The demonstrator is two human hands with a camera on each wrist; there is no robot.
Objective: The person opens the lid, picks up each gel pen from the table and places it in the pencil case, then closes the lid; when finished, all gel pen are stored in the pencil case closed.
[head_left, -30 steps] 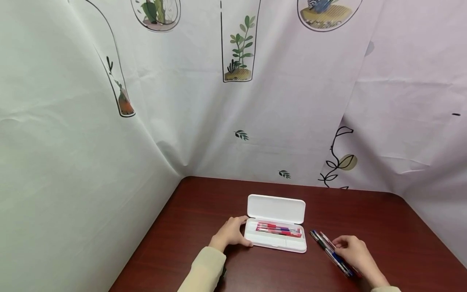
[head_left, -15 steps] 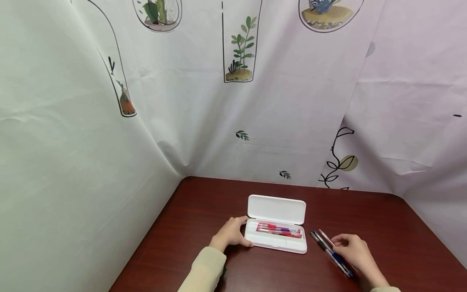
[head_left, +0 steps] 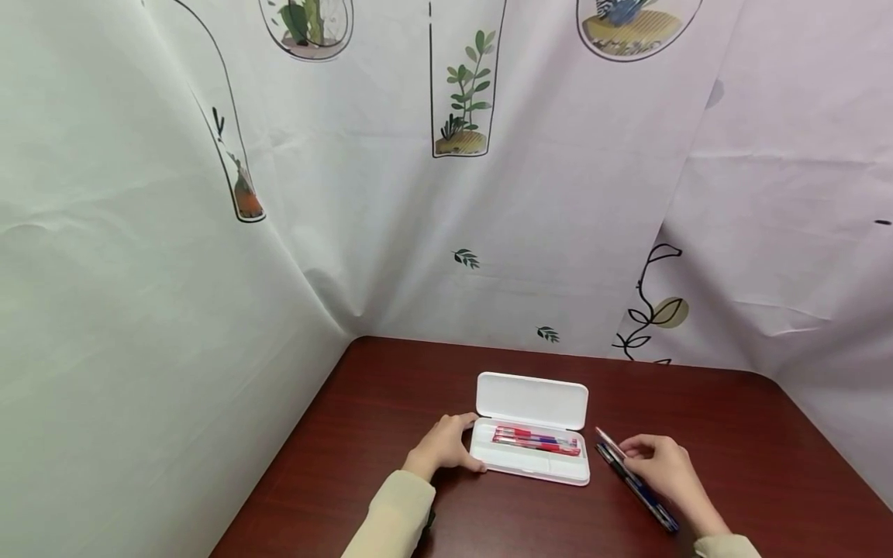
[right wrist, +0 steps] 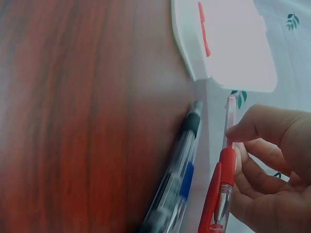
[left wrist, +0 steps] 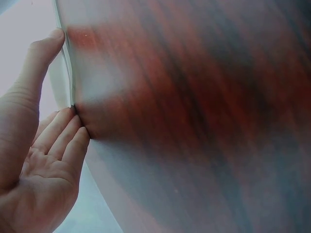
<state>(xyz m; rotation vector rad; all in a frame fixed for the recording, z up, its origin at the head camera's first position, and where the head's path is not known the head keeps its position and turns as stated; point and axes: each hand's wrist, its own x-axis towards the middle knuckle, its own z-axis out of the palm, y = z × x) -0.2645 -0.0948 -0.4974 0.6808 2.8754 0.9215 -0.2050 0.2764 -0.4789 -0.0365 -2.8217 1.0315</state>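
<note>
A white pencil case [head_left: 512, 465] lies with its lid [head_left: 532, 399] raised, several red-capped pens [head_left: 537, 440] inside. My left hand [head_left: 445, 446] holds the case's left end, thumb at the front corner and fingers at the back; the left wrist view shows this hand [left wrist: 48, 160] against the case's edge. Right of the case, my right hand [head_left: 659, 465] pinches a red pen [head_left: 610, 443] between thumb and fingers. In the right wrist view, that red pen [right wrist: 227, 165] is tilted above darker pens [right wrist: 177, 179], one black and one blue, lying on the table.
The dark red-brown table [head_left: 391, 387] has rounded far corners. A white cloth [head_left: 558, 194] printed with plants hangs behind it and along both sides. The darker pens [head_left: 638, 492] lie side by side, slanting toward the right front.
My right hand has lifted the red pen off the others and moved slightly left and away from me, toward the case. My left hand has kept its hold on the case.
</note>
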